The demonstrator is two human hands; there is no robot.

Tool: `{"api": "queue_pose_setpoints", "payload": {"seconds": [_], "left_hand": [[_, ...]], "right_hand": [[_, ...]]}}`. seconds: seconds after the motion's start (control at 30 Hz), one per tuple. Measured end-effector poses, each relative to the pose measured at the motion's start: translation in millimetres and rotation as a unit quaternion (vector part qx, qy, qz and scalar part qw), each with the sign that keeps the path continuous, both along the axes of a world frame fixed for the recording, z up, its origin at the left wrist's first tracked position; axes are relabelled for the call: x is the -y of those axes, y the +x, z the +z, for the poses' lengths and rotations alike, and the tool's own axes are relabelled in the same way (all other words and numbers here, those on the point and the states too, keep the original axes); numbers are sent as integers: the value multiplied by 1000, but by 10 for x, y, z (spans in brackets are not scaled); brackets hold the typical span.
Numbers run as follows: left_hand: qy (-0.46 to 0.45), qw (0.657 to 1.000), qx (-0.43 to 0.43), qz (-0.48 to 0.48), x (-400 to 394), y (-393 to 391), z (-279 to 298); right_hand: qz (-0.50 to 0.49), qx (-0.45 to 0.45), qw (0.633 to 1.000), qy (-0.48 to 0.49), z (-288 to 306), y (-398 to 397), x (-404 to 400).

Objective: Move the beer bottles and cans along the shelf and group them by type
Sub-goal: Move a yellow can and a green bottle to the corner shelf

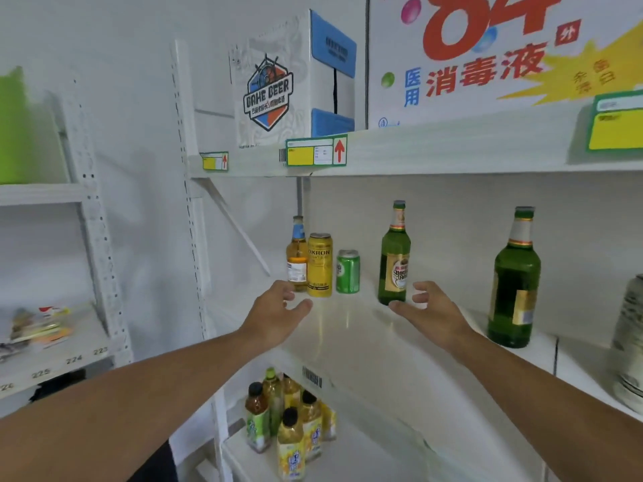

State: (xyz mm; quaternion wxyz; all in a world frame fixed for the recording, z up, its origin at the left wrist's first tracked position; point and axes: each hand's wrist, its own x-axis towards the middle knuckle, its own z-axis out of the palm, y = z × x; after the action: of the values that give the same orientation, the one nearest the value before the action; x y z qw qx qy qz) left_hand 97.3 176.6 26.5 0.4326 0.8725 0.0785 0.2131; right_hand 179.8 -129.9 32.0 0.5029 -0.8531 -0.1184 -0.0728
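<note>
On the white middle shelf (348,328) stand a clear bottle of amber beer (296,255), a tall yellow can (319,264) and a short green can (348,272), grouped at the back left. A green bottle with a gold label (395,255) stands to their right, and a larger green bottle (514,283) further right. A pale can (629,342) is cut off at the right edge. My left hand (275,311) hovers open just in front of the amber bottle and yellow can. My right hand (431,307) is open beside the base of the gold-label bottle, thumb near it.
The shelf above carries a white beer carton (278,85) and a large disinfectant box (487,57), with price tags (315,153) on its edge. Below stand several yellow drink bottles (288,422). A separate rack (52,328) with snack packets is at left.
</note>
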Motion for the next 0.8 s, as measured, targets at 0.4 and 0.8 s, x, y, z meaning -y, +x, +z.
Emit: {"api": "queue_pose_setpoints", "payload": {"seconds": [0.4,0.8], "left_hand": [[-33,999,14,33,-14,1366,100],[-66,986,50,144,130,1875,-10]], "right_hand": [[-34,-35,998,34,13,1107,-311],[-78,-5,996,43,-166,1519,-625]]}}
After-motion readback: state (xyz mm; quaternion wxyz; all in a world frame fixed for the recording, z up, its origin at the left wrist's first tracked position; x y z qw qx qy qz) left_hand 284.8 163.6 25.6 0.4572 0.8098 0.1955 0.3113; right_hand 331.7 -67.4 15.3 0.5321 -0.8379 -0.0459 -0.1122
